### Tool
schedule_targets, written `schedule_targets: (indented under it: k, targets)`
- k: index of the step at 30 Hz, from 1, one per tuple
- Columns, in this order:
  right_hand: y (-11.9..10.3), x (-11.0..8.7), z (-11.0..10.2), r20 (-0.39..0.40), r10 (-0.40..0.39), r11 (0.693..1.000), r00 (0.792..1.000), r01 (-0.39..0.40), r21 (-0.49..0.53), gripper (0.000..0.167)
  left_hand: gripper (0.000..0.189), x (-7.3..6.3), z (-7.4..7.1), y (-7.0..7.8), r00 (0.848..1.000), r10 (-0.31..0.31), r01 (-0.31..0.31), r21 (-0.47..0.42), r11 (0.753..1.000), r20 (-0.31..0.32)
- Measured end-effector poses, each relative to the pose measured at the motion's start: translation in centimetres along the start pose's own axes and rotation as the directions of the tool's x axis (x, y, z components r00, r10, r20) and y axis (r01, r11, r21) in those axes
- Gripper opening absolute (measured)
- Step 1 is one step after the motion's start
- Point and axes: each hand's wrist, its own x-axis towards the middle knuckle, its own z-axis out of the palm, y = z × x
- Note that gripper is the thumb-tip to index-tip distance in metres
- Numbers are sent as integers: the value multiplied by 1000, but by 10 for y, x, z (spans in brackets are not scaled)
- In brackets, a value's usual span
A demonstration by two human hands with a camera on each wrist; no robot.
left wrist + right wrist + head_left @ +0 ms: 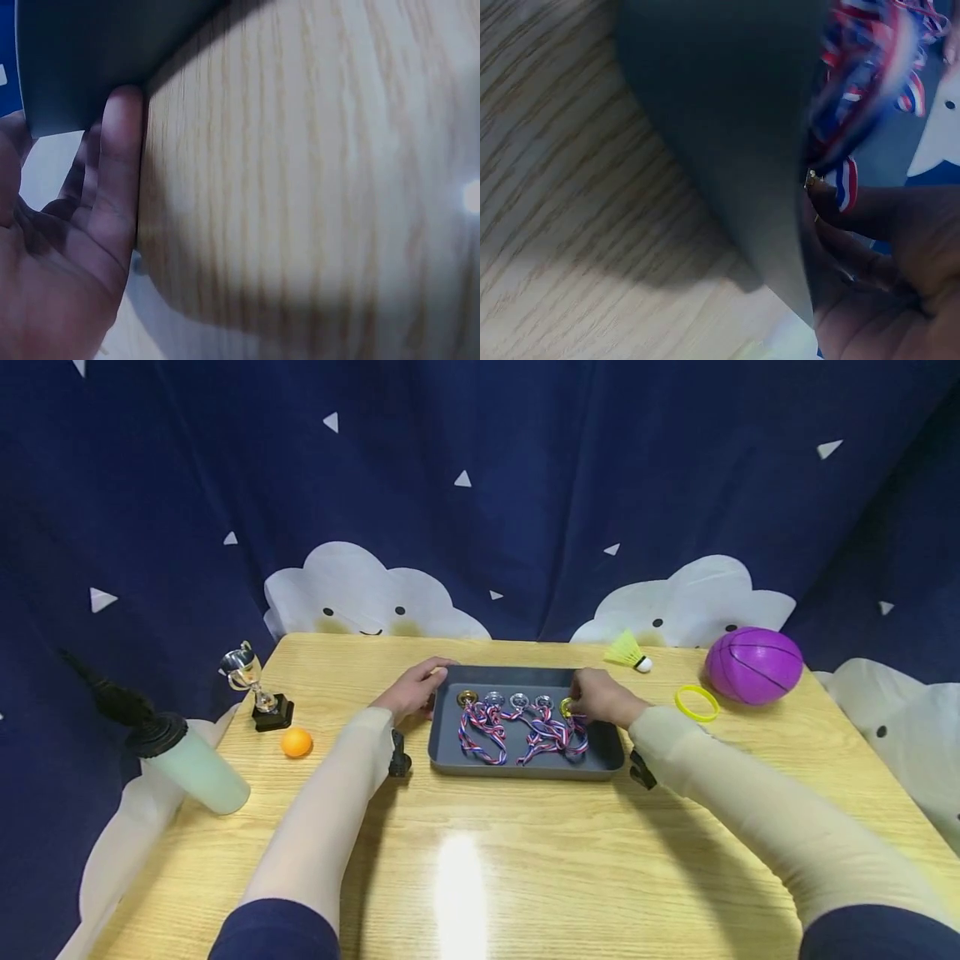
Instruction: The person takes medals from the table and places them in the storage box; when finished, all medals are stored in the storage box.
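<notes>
A dark grey tray (525, 772) lies on the table, holding a row of several medals with red, white and blue ribbons (551, 735). At its left wall, my left hand (415, 687) grips the edge; the left wrist view shows its fingers (121, 142) against the outer wall. My right hand (603, 697) reaches inside the right end and pinches the gold medal (567, 707). The right wrist view shows the thumb by the medal's small gold clip (812, 178), most of the medal being hidden there. A bronze-coloured medal (467, 697) and silver ones (519, 701) lie left of it.
Left of the tray are a trophy cup (262, 689), an orange ball (296, 742) and a pale green bottle (198, 768) with a black top. A yellow shuttlecock (628, 652), a yellow wristband (697, 702) and a purple ball (753, 665) are to the right. A dark blue curtain (525, 527) hangs behind.
</notes>
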Motion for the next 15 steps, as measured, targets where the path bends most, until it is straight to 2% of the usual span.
schedule_targets:
  k: [3,6,11,15]
  targets:
    - [-1,2,2,-11,-28,996,1000,27,-88,10,43,0,0,2,1000,-11,11,-13,1000,-4]
    - [-1,4,4,-10,-32,991,999,30,-128,6,44,-1,0,4,1000,-13,13,-9,1000,0]
    - [-2,3,4,-14,-48,991,999,46,-125,9,44,-3,-1,5,1000,-6,6,44,999,-5]
    - [-5,4,-1,-43,-87,990,995,81,-118,15,42,-4,0,7,999,-17,22,120,993,-43]
